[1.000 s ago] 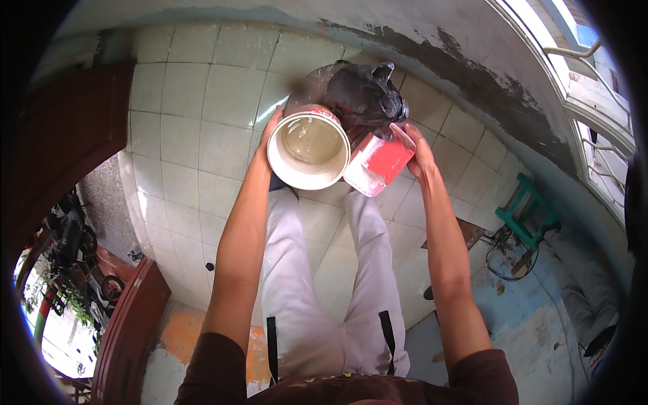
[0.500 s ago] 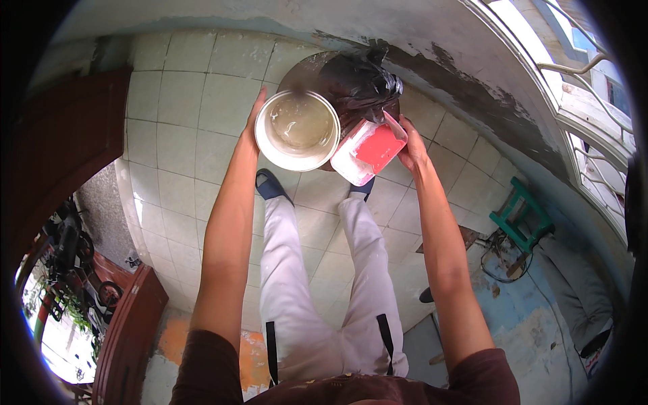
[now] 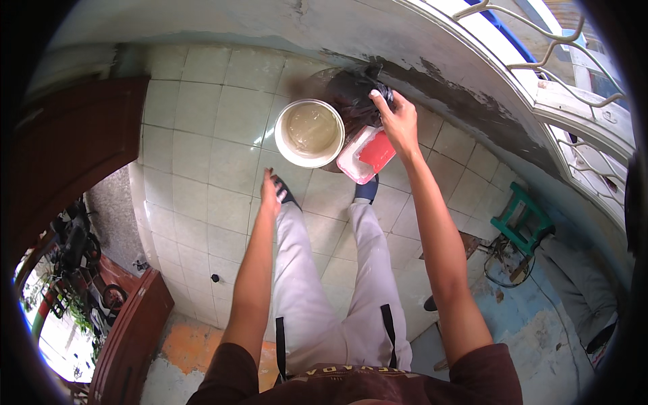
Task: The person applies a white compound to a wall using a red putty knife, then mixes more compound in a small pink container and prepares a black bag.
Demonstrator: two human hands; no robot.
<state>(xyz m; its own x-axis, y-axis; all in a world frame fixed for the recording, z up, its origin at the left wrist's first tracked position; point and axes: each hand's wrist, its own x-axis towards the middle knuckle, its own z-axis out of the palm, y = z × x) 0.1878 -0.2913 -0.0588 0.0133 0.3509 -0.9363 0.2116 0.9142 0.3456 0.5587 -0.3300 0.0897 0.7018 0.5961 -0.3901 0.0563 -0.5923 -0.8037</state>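
My right hand [image 3: 400,123] is at the twisted top of a black plastic bag [image 3: 351,88], its thumb and fingers closed about the plastic. Just below that hand lies a red container [image 3: 365,177] smeared with white paste, with a flat red piece [image 3: 378,152] in it. To its left stands a white bucket [image 3: 284,150], its inside coated with pale residue. My left hand [image 3: 271,192] hangs below the bucket, apart from it, fingers loosely spread and holding nothing. A round brown surface, mostly hidden, shows beneath these things.
Pale floor tiles [image 3: 192,148] surround my feet in dark slippers. A patchy wall [image 3: 466,88] and a barred window [image 3: 553,40] run along the right. A green plastic stool [image 3: 520,216] and a coiled cable [image 3: 506,266] lie farther right. Brown doors [image 3: 74,135] stand left.
My left hand has let go of the bucket and drawn back toward me. My right hand has left the red container and moved up to the black bag.
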